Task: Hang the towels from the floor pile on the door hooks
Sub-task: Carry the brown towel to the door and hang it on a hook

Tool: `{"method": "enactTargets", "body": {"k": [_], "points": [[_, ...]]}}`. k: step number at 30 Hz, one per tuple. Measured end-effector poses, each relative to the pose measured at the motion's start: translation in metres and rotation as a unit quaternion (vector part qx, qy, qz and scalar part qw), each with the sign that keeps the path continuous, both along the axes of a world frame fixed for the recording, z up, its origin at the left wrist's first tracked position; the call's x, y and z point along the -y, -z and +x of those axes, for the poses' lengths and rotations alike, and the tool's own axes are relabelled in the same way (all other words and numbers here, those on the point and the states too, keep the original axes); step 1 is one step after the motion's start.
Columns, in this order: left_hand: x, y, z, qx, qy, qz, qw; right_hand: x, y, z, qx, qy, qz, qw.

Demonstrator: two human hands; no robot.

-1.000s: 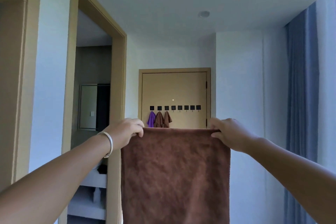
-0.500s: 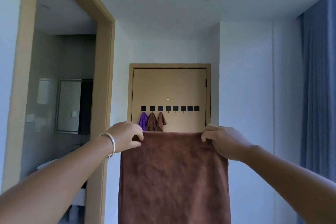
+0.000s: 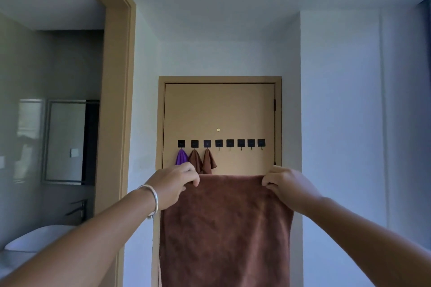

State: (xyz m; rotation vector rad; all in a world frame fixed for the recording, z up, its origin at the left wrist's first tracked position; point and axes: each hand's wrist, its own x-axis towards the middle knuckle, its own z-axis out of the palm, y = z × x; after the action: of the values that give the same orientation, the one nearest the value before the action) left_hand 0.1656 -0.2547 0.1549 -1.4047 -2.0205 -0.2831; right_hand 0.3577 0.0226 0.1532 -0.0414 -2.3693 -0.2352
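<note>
Eight black hooks (image 3: 218,143) in one row on the door (image 3: 219,109). Four towels total: one purple towel (image 3: 181,157) and two small brown towels (image 3: 201,161) hung, one large brown towel (image 3: 226,228) held. Two hands (image 3: 173,184).

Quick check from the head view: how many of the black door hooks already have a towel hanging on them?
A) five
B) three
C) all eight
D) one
B: only the three leftmost hooks are taken, by a purple towel and two brown towels; the five hooks to their right are bare.
</note>
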Motion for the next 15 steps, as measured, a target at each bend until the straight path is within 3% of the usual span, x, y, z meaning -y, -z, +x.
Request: {"method": "enactTargets", "body": {"k": [15], "points": [[-0.134,0.021,-0.217,0.014,-0.048,-0.105,0.993,-0.139,0.027,-0.239,0.083,-0.053,0.034,0.995]]}}
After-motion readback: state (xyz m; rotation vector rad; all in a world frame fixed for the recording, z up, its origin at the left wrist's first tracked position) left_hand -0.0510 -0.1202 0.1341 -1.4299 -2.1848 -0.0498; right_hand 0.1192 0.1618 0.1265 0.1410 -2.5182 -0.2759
